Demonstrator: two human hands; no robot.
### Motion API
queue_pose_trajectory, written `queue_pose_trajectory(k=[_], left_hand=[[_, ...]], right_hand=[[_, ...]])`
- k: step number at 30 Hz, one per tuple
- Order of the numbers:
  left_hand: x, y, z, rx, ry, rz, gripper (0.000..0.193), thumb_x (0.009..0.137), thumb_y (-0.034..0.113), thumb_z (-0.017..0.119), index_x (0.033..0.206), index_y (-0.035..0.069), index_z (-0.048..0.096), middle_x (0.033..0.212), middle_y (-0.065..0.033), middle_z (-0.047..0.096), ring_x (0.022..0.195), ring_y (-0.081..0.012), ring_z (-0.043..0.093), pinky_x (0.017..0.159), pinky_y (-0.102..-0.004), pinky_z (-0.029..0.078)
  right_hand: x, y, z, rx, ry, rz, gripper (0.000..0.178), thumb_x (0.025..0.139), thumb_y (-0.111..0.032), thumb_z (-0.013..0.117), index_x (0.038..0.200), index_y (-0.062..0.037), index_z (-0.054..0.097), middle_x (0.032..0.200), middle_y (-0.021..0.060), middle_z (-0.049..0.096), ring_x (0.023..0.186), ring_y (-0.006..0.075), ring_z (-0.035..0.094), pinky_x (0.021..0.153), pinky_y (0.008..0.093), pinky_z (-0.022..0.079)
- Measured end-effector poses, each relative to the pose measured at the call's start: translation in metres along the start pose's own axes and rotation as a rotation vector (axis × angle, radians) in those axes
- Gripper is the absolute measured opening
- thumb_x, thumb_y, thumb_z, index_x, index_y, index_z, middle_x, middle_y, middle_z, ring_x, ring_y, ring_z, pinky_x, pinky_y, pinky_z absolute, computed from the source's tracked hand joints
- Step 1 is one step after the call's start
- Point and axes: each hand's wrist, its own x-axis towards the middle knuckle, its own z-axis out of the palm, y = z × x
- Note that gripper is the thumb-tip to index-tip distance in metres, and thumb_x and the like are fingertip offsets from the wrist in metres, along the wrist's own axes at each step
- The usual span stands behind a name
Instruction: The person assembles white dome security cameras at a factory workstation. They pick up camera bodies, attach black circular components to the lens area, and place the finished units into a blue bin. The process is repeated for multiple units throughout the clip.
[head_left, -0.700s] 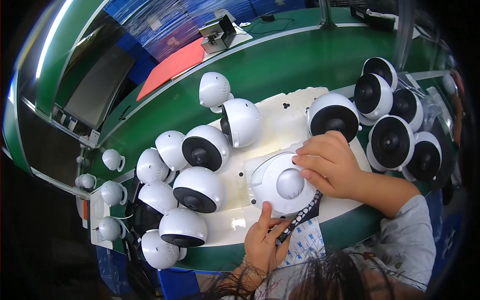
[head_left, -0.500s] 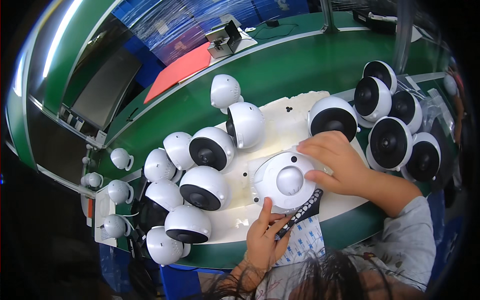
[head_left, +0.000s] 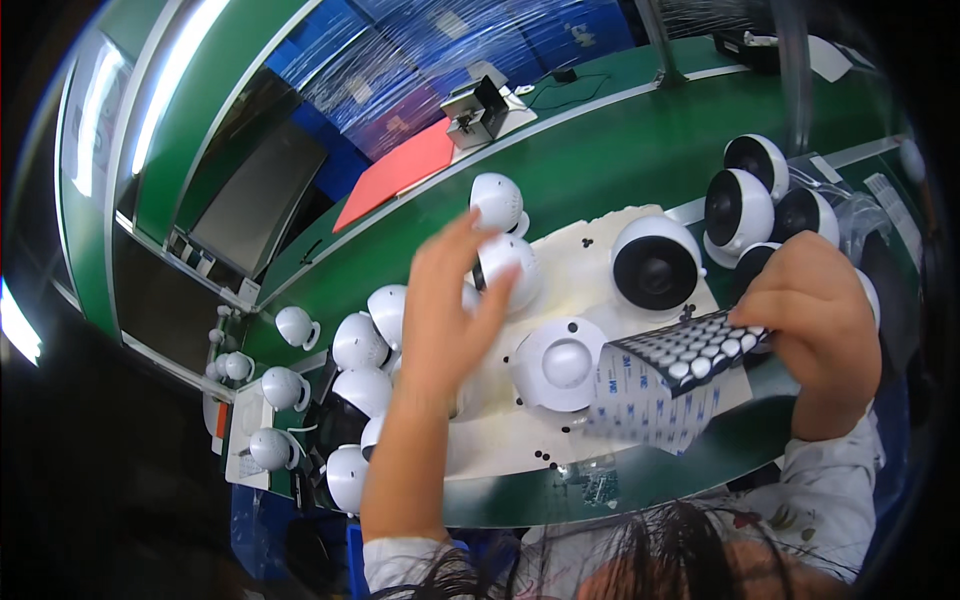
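Head view: right of centre, the dotted sheet (head_left: 695,350) was pinched in the right hand (head_left: 818,310), its fingers pointing left; the housing (head_left: 567,363) lay at centre. Left of centre, the left hand (head_left: 455,300) pointed upward, fingers spread open, over white balls (head_left: 358,342).

A black flexible sheet with white round dots (head_left: 695,352) is held curved, right of a glossy white rounded device (head_left: 567,362) laid base-up.
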Motion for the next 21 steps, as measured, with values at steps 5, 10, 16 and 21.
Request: queue_pose_trajectory(k=[5, 10, 16, 21], left_hand=[[0.061, -0.103, 0.057, 0.420, -0.220, -0.171, 0.045, 0.073, 0.025, 0.064, 0.112, 0.005, 0.051, 0.127, -0.0167, 0.043, 0.114, -0.0342, 0.041, 0.093, -0.0403, 0.037], [0.079, -0.158, 0.105, 0.530, -0.471, -0.270, 0.074, 0.066, 0.037, 0.070, 0.126, 0.008, 0.038, 0.136, -0.0166, 0.031, 0.122, -0.0334, 0.034, 0.096, -0.0424, 0.036], [0.084, -0.179, 0.144, 0.328, -0.571, -0.374, 0.097, 0.052, 0.043, 0.079, 0.129, 0.007, 0.031, 0.131, -0.0216, 0.035, 0.116, -0.0355, 0.041, 0.094, -0.0410, 0.038], [0.098, -0.159, 0.145, 0.310, -0.617, -0.398, 0.095, 0.051, 0.031, 0.080, 0.127, 0.005, 0.030, 0.119, -0.0204, 0.047, 0.105, -0.0335, 0.051, 0.090, -0.0375, 0.042]], right_hand=[[-0.003, 0.009, 0.007, 0.133, -0.393, -0.142, 0.013, 0.065, -0.008, 0.056, 0.078, -0.0112, 0.059, 0.071, 0.0024, 0.054, 0.075, 0.0191, 0.053, 0.069, 0.0306, 0.038], [-0.016, 0.018, 0.043, 0.181, -0.704, -0.239, 0.011, 0.068, -0.011, 0.053, 0.077, -0.0071, 0.056, 0.076, 0.0045, 0.055, 0.080, 0.0206, 0.055, 0.069, 0.0321, 0.041], [-0.052, 0.000, 0.114, 0.068, -0.869, -0.116, 0.012, 0.072, -0.015, 0.050, 0.074, -0.0067, 0.060, 0.076, 0.0067, 0.058, 0.073, 0.0222, 0.058, 0.058, 0.0372, 0.044], [-0.056, -0.001, 0.129, -0.107, -0.814, -0.087, 0.014, 0.073, -0.016, 0.050, 0.079, -0.0081, 0.060, 0.077, 0.0064, 0.058, 0.072, 0.0226, 0.059, 0.056, 0.0382, 0.044]])
